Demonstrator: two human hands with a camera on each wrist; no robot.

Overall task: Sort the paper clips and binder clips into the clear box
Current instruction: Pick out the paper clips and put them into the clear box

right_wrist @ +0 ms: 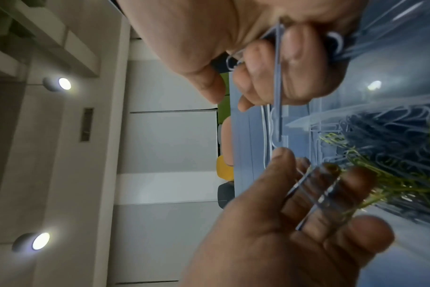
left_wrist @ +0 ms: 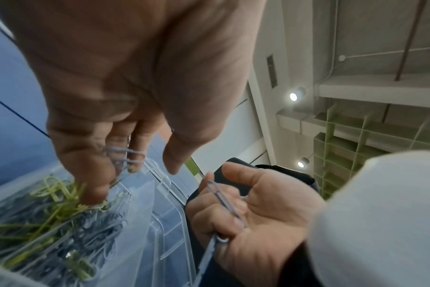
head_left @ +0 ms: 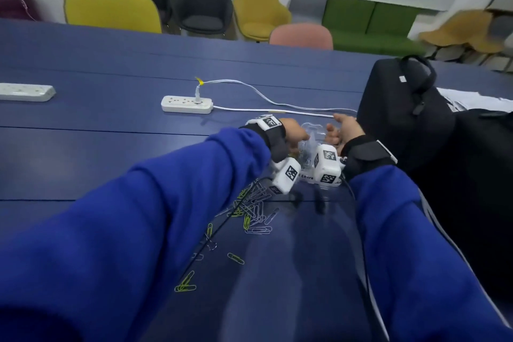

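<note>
Head view: clear box sits on the blue table toward its right edge, between both hands, just beside a black bag. Left hand over the box, fingers curled round a few paper clips above the heap of clips already inside. Right hand grips the box's open lid, fingers curled. Loose paper clips lie strewn toward the near edge. Binder clips: none clearly seen. Risk: lid grip slipping would jolt the box and spill clips; tangled clips may cling to fingers and fall outside.
</note>
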